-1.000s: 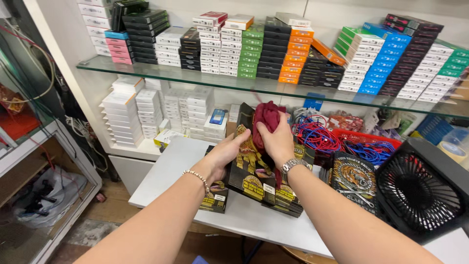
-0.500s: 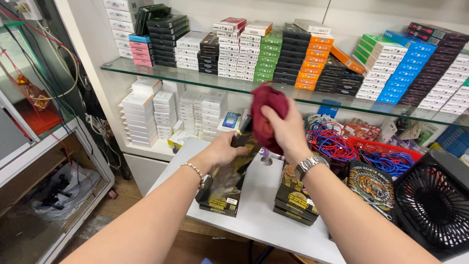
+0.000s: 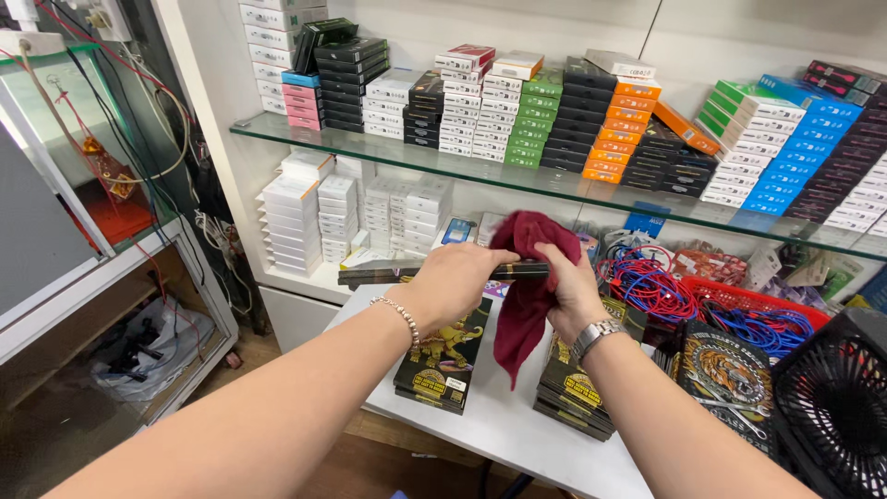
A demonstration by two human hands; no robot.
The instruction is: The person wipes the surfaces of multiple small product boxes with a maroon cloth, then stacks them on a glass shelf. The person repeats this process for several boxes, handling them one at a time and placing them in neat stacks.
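In the head view, the person's left hand [image 3: 457, 282] is closed around a flat black box [image 3: 388, 273], held level and edge-on above the white table [image 3: 499, 430]. The box sticks out to the left of the fist and a short end shows on the other side, reaching the cloth. The right hand [image 3: 571, 294] grips a dark red cloth [image 3: 525, 305] bunched against that end of the box, and the rest of the cloth hangs down toward the table. The two hands are close together, almost touching, each clamped on its own thing. A beaded bracelet [image 3: 399, 314] circles the left wrist and a metal watch [image 3: 596, 334] sits on the right one.

Below the hands, two low stacks of black boxes with gold pictures lie on the table: one stack [image 3: 443, 365] under the left forearm, the other [image 3: 575, 393] under the right wrist. To the right lie round-patterned packs [image 3: 725, 374], a red basket [image 3: 739, 300] with red and blue cables [image 3: 647, 282], and a black fan [image 3: 832, 407] at the edge of the picture. Behind, a glass shelf [image 3: 388, 157] carries rows of small boxes in white, black, green, orange and blue, and white boxes [image 3: 296, 217] stand on the shelf beneath it.
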